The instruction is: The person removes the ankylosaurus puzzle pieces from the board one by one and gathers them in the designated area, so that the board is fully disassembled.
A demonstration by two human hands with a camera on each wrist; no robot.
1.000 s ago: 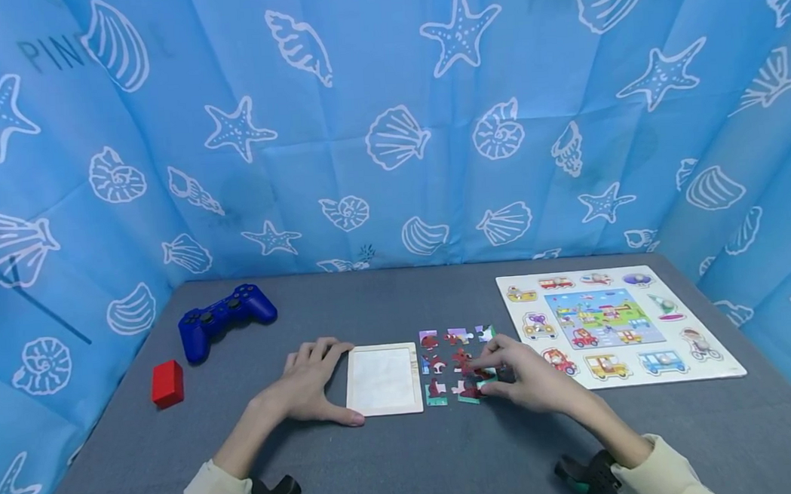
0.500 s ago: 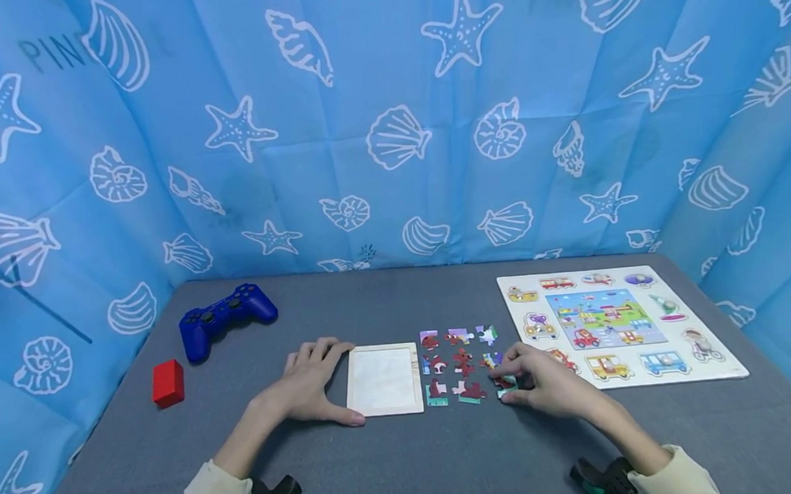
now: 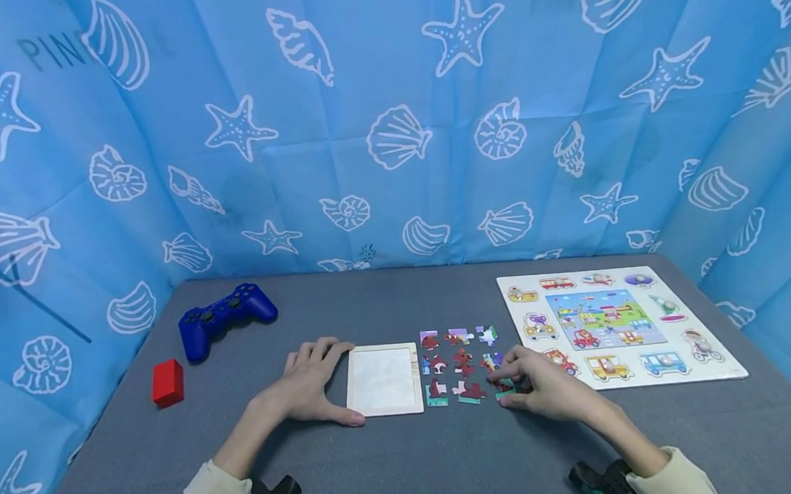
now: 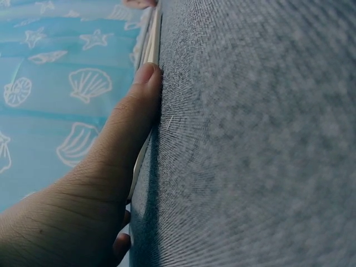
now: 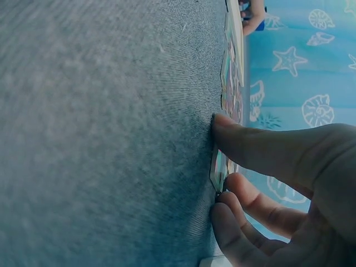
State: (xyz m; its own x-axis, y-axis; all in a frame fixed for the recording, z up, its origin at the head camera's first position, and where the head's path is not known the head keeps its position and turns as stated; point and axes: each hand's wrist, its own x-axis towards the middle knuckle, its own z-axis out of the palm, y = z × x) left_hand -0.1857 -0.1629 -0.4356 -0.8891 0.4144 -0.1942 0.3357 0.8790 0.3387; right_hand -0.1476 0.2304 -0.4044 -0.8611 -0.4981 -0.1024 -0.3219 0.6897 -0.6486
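Observation:
A pale, square wooden puzzle tray (image 3: 383, 380) lies flat at the table's middle. My left hand (image 3: 316, 388) rests at its left side, fingers spread, index fingertip by the far corner and thumb at the near corner. Right of the tray, several jigsaw pieces (image 3: 464, 361) with a dark red picture lie in loose rows, slightly apart. My right hand (image 3: 543, 385) pinches the near right puzzle piece (image 3: 506, 393) between thumb and fingers, low at the table. In the right wrist view, that piece (image 5: 219, 164) shows in part between the fingertips.
A white peg puzzle board (image 3: 722, 359) with vehicle pictures lies to the right, close behind my right hand. At the left are a blue game controller (image 3: 226, 318) and a red block (image 3: 167, 383). A blue shell-print curtain (image 3: 392, 194) borders the table's back and sides.
My right hand has moved right with the near right puzzle piece, away from the middle column, and now shifts only slightly. My left hand and the tray stay put.

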